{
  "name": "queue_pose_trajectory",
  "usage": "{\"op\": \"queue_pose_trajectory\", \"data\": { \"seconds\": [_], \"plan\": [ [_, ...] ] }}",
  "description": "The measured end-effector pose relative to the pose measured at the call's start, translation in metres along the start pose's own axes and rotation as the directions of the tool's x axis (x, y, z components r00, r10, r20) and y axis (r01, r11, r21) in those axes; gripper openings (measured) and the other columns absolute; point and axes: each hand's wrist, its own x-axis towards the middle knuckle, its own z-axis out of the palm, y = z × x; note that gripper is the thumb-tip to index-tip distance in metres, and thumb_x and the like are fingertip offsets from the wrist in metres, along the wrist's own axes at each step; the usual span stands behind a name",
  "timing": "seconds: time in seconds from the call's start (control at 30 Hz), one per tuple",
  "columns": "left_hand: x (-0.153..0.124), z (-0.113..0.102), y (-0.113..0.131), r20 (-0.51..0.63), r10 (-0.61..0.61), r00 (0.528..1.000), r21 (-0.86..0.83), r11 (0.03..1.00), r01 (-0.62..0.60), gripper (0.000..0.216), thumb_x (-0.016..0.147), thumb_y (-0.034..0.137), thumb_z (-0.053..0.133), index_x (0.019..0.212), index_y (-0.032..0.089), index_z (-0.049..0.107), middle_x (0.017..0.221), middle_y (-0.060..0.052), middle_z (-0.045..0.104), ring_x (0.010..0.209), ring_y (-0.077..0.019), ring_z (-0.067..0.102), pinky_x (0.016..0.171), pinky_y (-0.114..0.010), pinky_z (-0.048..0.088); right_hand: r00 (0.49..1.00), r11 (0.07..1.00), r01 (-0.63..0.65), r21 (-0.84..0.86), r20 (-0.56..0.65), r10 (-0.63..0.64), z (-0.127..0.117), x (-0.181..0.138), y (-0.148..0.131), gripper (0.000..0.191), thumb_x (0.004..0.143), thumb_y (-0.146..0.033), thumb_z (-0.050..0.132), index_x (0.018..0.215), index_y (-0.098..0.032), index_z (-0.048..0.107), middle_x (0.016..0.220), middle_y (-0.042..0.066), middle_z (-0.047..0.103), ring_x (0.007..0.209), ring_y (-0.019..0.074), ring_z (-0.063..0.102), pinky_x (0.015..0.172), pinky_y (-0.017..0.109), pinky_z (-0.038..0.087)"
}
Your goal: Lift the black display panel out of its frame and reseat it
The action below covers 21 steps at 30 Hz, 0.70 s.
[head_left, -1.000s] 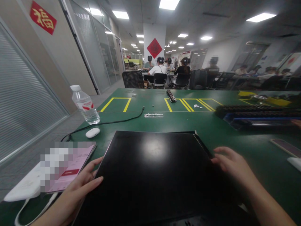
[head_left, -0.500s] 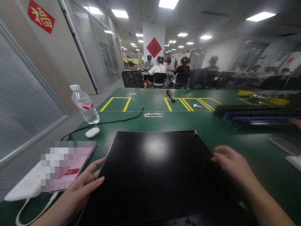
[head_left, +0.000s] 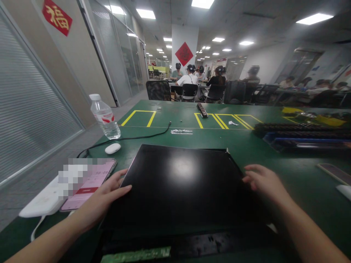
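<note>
A flat, glossy black display panel [head_left: 164, 190] lies in front of me over a dark frame [head_left: 230, 157], whose far right corner shows past it. At the near side, a strip of green circuit board [head_left: 137, 254] is visible below the panel's edge. My left hand [head_left: 109, 191] grips the left edge, thumb on top and the other fingers along the side. On the right edge, my right hand [head_left: 264, 180] has its bent fingers closed against the side; its thumb is partly hidden.
To the left are a phone [head_left: 90, 188], a white device [head_left: 41, 201], a white oval case [head_left: 112, 148], a water bottle [head_left: 105, 120] and a black cable [head_left: 142, 137]. Dark and blue strips [head_left: 301, 140] lie to the right. Yellow tape marks the green table [head_left: 153, 135]. People sit beyond.
The panel's near edge has moved away from me, and the green circuit board has come into view. Both hands have moved slightly forward with the panel. My view has shifted a little.
</note>
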Motion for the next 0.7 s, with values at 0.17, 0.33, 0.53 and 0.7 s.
{"op": "queue_pose_trajectory", "data": {
  "seconds": [0.17, 0.33, 0.53, 0.7],
  "plan": [
    [0.011, 0.005, 0.011, -0.047, -0.001, 0.999, 0.025, 1.0, 0.002, 0.082, 0.06, 0.025, 0.092, 0.135, 0.023, 0.061, 0.107, -0.011, 0.082, 0.094, -0.0356, 0.079, 0.079, -0.041, 0.065, 0.999, 0.999, 0.009, -0.043, 0.035, -0.008, 0.009, 0.013, -0.01, 0.026, 0.077, -0.031, 0.056, 0.1, -0.019, 0.063, 0.06, 0.003, 0.071, 0.044, 0.017, 0.059, 0.053, 0.031, 0.046],
    [0.015, 0.005, 0.003, -0.067, 0.041, 0.997, -0.033, 0.999, -0.043, 0.086, 0.057, 0.02, 0.09, 0.138, 0.024, 0.061, 0.104, -0.008, 0.083, 0.083, -0.0338, 0.081, 0.078, -0.041, 0.065, 0.995, 0.979, 0.058, -0.197, -0.064, -0.072, 0.017, 0.006, -0.007, 0.029, 0.078, -0.031, 0.055, 0.103, -0.022, 0.067, 0.069, 0.002, 0.074, 0.053, 0.0186, 0.065, 0.058, 0.032, 0.048],
    [0.005, 0.006, 0.001, -0.06, 0.032, 0.998, -0.067, 0.997, -0.036, 0.09, 0.058, 0.025, 0.091, 0.142, 0.025, 0.06, 0.108, -0.009, 0.083, 0.091, -0.0344, 0.08, 0.084, -0.041, 0.065, 0.991, 0.962, 0.097, -0.257, -0.066, -0.118, 0.014, -0.002, -0.004, 0.035, 0.08, -0.034, 0.054, 0.108, -0.022, 0.07, 0.077, 0.004, 0.078, 0.065, 0.022, 0.069, 0.066, 0.035, 0.05],
    [0.001, 0.005, 0.006, -0.093, -0.05, 0.994, -0.089, 0.995, 0.042, 0.09, 0.065, 0.037, 0.091, 0.148, 0.027, 0.056, 0.11, -0.009, 0.082, 0.1, -0.0355, 0.077, 0.098, -0.044, 0.058, 0.994, 0.974, 0.098, -0.205, -0.032, -0.107, 0.011, -0.004, -0.002, 0.033, 0.08, -0.038, 0.055, 0.105, -0.023, 0.07, 0.078, 0.002, 0.078, 0.056, 0.0201, 0.066, 0.062, 0.035, 0.05]
  ]
}}
